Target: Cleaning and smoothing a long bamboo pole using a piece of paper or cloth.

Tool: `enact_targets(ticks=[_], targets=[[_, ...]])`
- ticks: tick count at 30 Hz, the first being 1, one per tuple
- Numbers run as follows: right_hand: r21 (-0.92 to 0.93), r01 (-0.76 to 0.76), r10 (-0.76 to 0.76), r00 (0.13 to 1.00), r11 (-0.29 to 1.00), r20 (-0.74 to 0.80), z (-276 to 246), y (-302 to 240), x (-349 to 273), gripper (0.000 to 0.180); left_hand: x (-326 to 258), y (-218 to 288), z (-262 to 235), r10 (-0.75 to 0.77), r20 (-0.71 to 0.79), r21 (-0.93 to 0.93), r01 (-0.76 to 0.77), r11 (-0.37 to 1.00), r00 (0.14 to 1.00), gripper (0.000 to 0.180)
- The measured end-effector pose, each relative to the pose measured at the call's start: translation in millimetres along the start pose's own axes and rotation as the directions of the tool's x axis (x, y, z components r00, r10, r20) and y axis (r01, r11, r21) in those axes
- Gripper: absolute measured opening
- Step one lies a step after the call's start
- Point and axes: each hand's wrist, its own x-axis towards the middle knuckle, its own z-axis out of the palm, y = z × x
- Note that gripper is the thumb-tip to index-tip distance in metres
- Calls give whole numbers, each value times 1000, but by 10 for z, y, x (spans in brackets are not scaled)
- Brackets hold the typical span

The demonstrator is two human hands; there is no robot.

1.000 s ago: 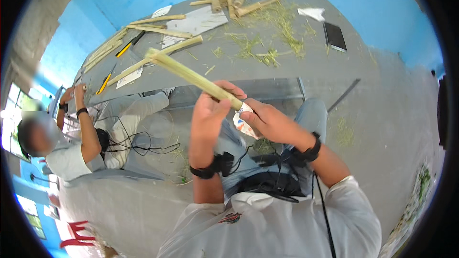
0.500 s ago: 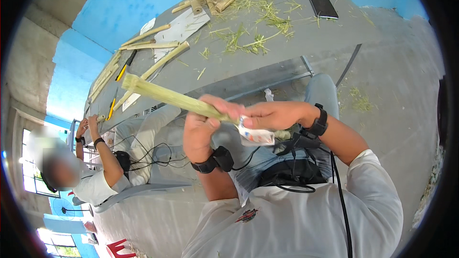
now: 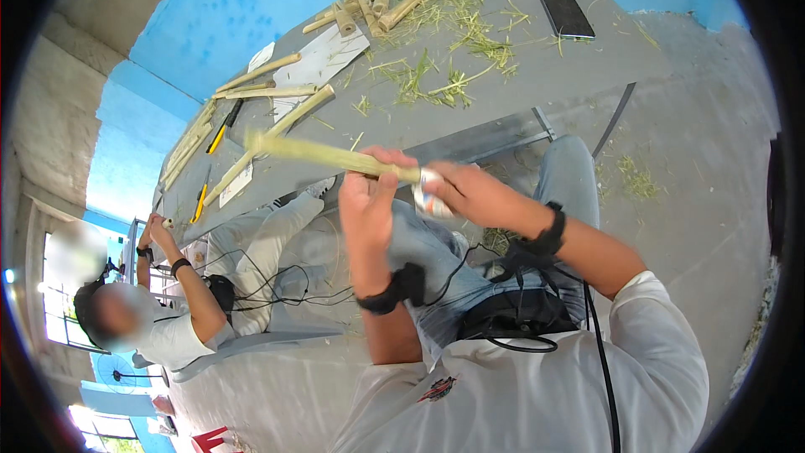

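A pale green bamboo stick point(image 3: 314, 153) is held out over my lap, slanting toward the upper left, its far end blurred. My left hand point(image 3: 367, 193) is closed around it near its closer end. My right hand point(image 3: 470, 191) grips a white piece of printed sheet point(image 3: 428, 195), wrapped at that closer end; whether it is paper or cloth I cannot tell. Both wrists wear black bands.
The grey table point(image 3: 470, 126) carries bamboo sticks point(image 3: 268, 91), short bamboo pieces point(image 3: 345, 18), green shavings point(image 3: 453, 88), a phone point(image 3: 567, 14) and yellow-black cutters point(image 3: 220, 136). A co-worker point(image 3: 189, 310) sits at left. Black cables point(image 3: 597, 361) hang over my shirt.
The stick has shifted right and lies flatter. My right hand and the white sheet have moved up and slightly left. The left hand has turned and moved a little right along with the stick.
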Motion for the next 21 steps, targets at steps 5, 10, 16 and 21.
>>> enact_targets(ticks=[5,10,16,21], targets=[[29,42,-41,998,999,-48,1,-260,-181,35,-297,133,39,37,-193,271,17,963,981,24],[336,-10,-40,989,942,143,-19,85,-74,38,-155,172,36,36,114,0,-36,999,993,19],[-173,148,-190,948,974,-255,153,-177,37,32,-339,199,108,89,-275,51,-77,996,957,18],[244,27,-108,939,969,326,33,-271,-97,32,-317,207,-424,187,619,-297,7,955,763,27]])
